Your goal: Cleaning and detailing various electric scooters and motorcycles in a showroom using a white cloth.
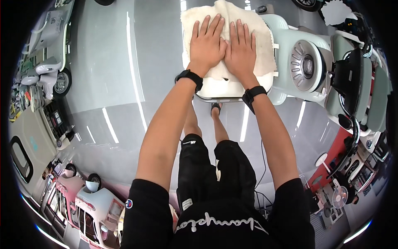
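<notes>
My left hand (207, 49) and my right hand (241, 52) lie side by side, palms down, on a cream cloth (261, 62). Their fingers point away from me and are stretched out, and the thumbs nearly meet. A soft fold in the cloth runs between them. Beneath it is a white panel (219, 86), its near end bare and edged by a metal bar (219, 100). The panel adjoins a mint-green vehicle (282, 43). Each wrist wears a black band.
To the right, the vehicle carries a round cover with a slotted silver hubcap (304, 65); black-and-green seats (360, 87) stand beyond. Grey shiny floor (103, 54) stretches left toward a scooter wheel (62, 82). Pink and pale-blue vehicles (93, 203) stand lower left, a fan (339, 196) lower right.
</notes>
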Demonstrator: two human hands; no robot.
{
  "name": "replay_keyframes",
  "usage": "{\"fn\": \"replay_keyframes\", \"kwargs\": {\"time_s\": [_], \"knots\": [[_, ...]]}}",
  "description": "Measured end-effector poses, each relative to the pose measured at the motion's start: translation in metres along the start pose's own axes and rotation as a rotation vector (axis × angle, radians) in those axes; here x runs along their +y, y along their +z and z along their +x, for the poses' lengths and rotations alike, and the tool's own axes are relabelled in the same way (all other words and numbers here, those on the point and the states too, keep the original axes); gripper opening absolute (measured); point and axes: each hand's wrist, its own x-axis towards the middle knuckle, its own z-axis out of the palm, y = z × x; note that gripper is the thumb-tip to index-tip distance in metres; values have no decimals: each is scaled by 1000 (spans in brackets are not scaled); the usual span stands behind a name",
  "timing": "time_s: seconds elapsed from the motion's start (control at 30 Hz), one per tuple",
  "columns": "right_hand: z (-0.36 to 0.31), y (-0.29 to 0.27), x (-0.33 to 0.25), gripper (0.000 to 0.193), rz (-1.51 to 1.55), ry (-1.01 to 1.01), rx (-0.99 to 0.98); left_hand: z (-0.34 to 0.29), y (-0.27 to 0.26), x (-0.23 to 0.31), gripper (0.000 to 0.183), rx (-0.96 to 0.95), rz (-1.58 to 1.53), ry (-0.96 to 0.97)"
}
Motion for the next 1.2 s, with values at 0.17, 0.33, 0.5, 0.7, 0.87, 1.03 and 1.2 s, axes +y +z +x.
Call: {"fn": "replay_keyframes", "kwargs": {"time_s": [0.17,0.33,0.5,0.7,0.87,1.03,1.2], "knots": [[-36,-14,-9,56,41,77,-35,-37,-1,28,61,8,-7,-84],[-131,-45,-37,58,87,214,-162,-131,-13,58,59,-92,-97,-70],[-184,-65,-58,58,184,252,-294,-185,-19,62,57,-156,-130,-89],[-54,-22,-22,55,74,48,-91,-55,-18,14,59,-72,-1,16],[16,4,-16,54,50,32,45,12,-13,-17,57,-64,-87,-61],[21,-15,-24,54,71,24,58,8,-11,-13,56,-20,-54,-51],[-52,-13,-40,55,52,159,-20,-51,-12,8,59,13,-65,-55]]}}
